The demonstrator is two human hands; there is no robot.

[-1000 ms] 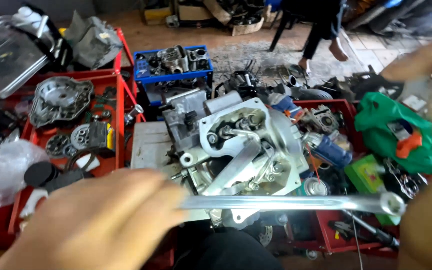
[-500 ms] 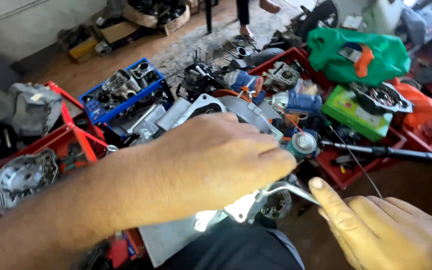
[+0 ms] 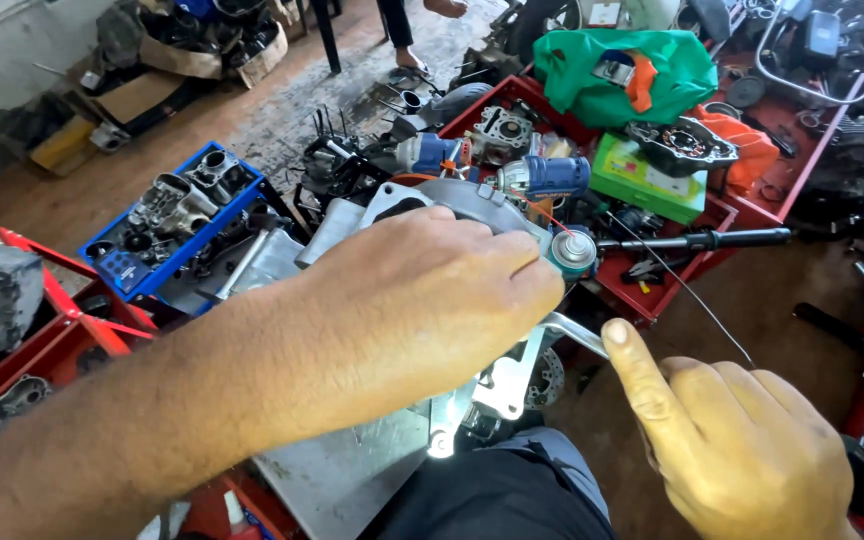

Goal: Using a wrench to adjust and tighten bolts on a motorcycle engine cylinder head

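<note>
Left hand point(image 3: 422, 310) sat closed over the silver engine casing point(image 3: 472, 205) at frame centre, fingers curled down on it, knuckles up; what the fingertips pinched under the palm was hidden, so cannot tell. Right hand point(image 3: 742, 450), lower right, was fisted with the thumb stretched up-left, its tip touching the bright metal wrench handle point(image 3: 567, 328) that poked out from under the left hand. Whether the fingers wrapped anything was not visible. The casing rested on a grey metal sheet point(image 3: 342, 480) over the person's dark-trousered knee point(image 3: 492, 495), bottom centre, with a pale bracket point(image 3: 507, 380) hanging below the left hand. Progress, my read: engine was well stripped, loose parts everywhere, wrench engaged somewhere on the casing, so a fastener was being worked mid-job; which fastener, and loosening or tightening, not readable. Just past the hands, a spray can point(image 3: 574, 250) with a thin red straw stood beside the casing, near a black-handled bar point(image 3: 692, 240) lying across the red tray point(image 3: 722, 215) at right. Middle left, a blue crate point(image 3: 117, 270) held grey castings; red trays at far left edge. Further back, upper right, a green box point(image 3: 647, 175), a dark round cover point(image 3: 682, 145) and a green bag point(image 3: 642, 70). Top centre, another person's feet point(image 3: 422, 40) on the floor.
</note>
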